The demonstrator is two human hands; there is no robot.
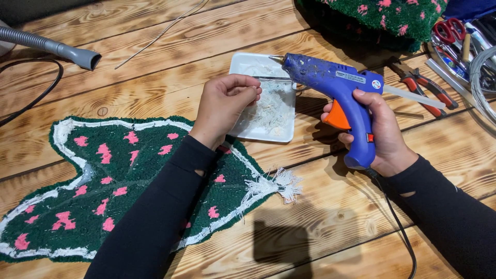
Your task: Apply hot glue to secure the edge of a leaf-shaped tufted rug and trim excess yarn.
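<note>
My right hand grips a blue hot glue gun with an orange trigger; its nozzle points left over a white square tray. A clear glue stick sticks out of the gun's back. My left hand hovers over the tray with thumb and finger pinched together near the nozzle, on something too thin to make out. Whitish glue threads fill the tray. Below my left arm lies a green leaf-shaped tufted rug with pink spots and a white frayed edge.
A grey vacuum hose nozzle and a black cable lie at the far left. Red-handled pliers, scissors and coiled wire sit at the right. Another green tufted piece lies at the top. The gun's black cord trails toward me.
</note>
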